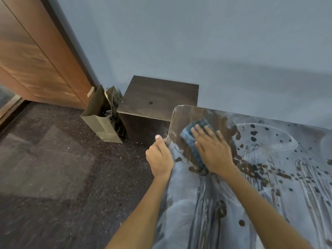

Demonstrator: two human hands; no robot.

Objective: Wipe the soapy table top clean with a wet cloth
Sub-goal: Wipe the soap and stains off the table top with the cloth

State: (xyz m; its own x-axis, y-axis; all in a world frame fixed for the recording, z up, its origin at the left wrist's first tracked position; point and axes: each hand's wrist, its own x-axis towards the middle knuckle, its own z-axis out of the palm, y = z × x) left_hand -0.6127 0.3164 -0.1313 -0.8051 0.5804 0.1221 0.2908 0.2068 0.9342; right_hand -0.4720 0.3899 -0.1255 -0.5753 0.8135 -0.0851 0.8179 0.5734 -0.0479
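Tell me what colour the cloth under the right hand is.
Blue, the cloth; head view shows it.

Blue-grey wall [197, 42] is taking up most of the view, with a wooden door [36, 60] sitting off to the left. Dark speckled carpet [53, 168] is covering the floor. A dark wood cabinet [159, 97] is standing against the wall, a brown paper bag [102, 119] leaning just beside it.

The right hand [213, 150] presses a blue cloth [193, 141] flat on the soapy table top [269, 177]; the left hand [159, 155] grips its edge.
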